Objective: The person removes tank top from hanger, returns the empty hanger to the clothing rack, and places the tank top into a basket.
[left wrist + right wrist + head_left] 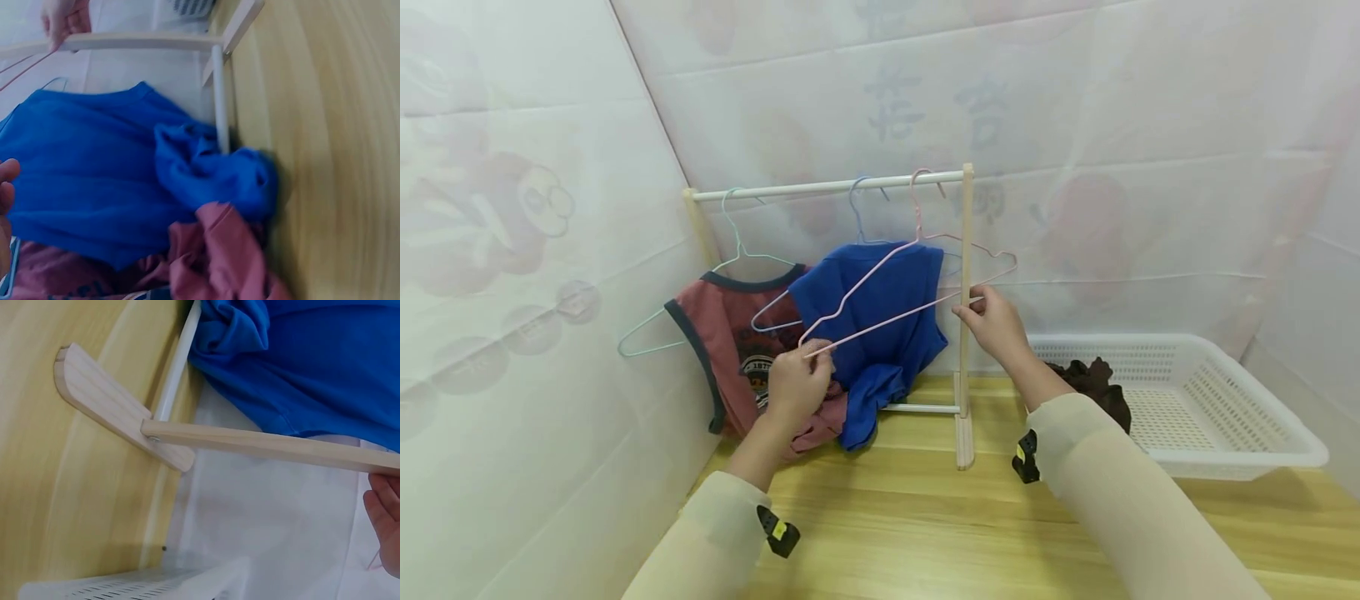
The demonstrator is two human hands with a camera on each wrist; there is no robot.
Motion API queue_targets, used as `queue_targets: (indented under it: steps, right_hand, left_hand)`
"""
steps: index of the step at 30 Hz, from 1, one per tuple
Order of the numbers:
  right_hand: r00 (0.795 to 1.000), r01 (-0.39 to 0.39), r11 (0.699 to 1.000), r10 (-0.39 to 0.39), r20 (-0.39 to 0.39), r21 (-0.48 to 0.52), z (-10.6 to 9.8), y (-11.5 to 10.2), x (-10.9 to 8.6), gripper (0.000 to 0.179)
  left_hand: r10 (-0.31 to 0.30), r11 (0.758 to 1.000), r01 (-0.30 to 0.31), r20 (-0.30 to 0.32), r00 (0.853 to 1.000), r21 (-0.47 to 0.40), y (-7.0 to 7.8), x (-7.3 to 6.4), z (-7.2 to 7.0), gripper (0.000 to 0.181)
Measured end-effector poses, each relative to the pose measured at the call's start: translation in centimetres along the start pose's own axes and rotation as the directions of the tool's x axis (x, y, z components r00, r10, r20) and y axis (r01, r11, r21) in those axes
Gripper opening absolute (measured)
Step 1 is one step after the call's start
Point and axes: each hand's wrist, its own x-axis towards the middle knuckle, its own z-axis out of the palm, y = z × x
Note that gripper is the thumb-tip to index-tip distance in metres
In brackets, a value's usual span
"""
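Observation:
A pink wire hanger hooks over the rail of a small clothes rack, near its right end. My left hand pinches the hanger's lower left corner. My right hand grips the rack's right wooden post, with the thumb across its front, close to the hanger's bottom bar. Just behind the pink hanger, a blue garment hangs on a blue hanger, its lower part bunched near the table. In the left wrist view only fingertips of my left hand show, at the edge.
A red shirt with dark trim hangs at the left on a mint hanger, partly behind the blue garment. Right of the rack stands a white plastic basket with a dark brown cloth inside. Fabric-covered walls surround the wooden table.

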Motion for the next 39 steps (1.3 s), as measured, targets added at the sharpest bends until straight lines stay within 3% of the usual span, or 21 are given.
queue_targets:
  steps: [4, 8, 12, 18, 22, 25, 28, 31, 34, 35, 39]
  right_hand:
    - [1.0, -0.009, 0.999, 0.01, 0.027, -0.04, -0.1, -0.3, 0.2, 0.043]
    - [0.998, -0.003, 0.997, 0.008, 0.06, -0.083, -0.1, -0.6, 0.3, 0.042]
    - [0.996, -0.013, 0.995, 0.021, 0.085, -0.096, -0.3, -0.7, 0.3, 0.036]
    - [0.994, -0.03, 0.994, 0.041, 0.098, -0.106, -0.1, -0.7, 0.0, 0.038]
    - [0.994, -0.03, 0.994, 0.041, 0.102, -0.102, 0.2, -0.7, -0.1, 0.04]
    - [0.994, -0.032, 0.995, 0.041, 0.099, -0.094, 0.3, -0.8, -0.2, 0.041]
    - [0.994, -0.035, 0.996, 0.043, 0.097, -0.082, 0.5, -1.1, -0.2, 0.043]
    - [0.994, -0.037, 0.996, 0.045, 0.098, -0.078, 0.8, -1.4, -0.2, 0.043]
    - [0.994, -0.033, 0.997, 0.04, 0.099, -0.075, 1.2, -1.6, -0.3, 0.043]
    - [0.994, -0.033, 0.997, 0.04, 0.101, -0.073, 1.3, -1.6, -0.3, 0.043]
    - [0.993, -0.036, 0.997, 0.042, 0.106, -0.062, 2.0, -1.7, -0.4, 0.043]
  left_hand:
    - [0.046, 0.999, -0.044, -0.097, 0.994, 0.019, -0.9, 1.2, -1.7, 0.019]
    - [0.12, 0.991, -0.109, -0.17, 0.978, 0.073, -1.7, 2.8, -2.9, 0.021]
    - [0.166, 0.983, -0.148, -0.179, 0.97, 0.108, -2.3, 4.4, -3.6, 0.022]
    - [0.169, 0.984, -0.156, -0.154, 0.974, 0.09, -2.1, 7.2, -4.9, 0.023]
    - [0.137, 0.991, -0.136, -0.063, 0.989, 0.016, -1.1, 9.7, -5.8, 0.023]
    - [0.048, 0.997, -0.044, 0.07, 0.996, -0.059, 0.0, 11.8, -6.4, 0.026]
    - [-0.063, 0.991, 0.086, 0.208, 0.976, -0.104, 1.0, 13.7, -6.9, 0.035]
    - [-0.146, 0.971, 0.197, 0.318, 0.937, -0.136, 1.5, 15.6, -7.1, 0.043]
    - [-0.189, 0.953, 0.263, 0.384, 0.904, -0.15, 1.5, 17.1, -7.0, 0.046]
    - [-0.199, 0.949, 0.277, 0.393, 0.898, -0.153, 1.4, 17.5, -6.9, 0.046]
    - [-0.235, 0.939, 0.308, 0.365, 0.901, -0.156, 1.0, 18.5, -5.9, 0.04]
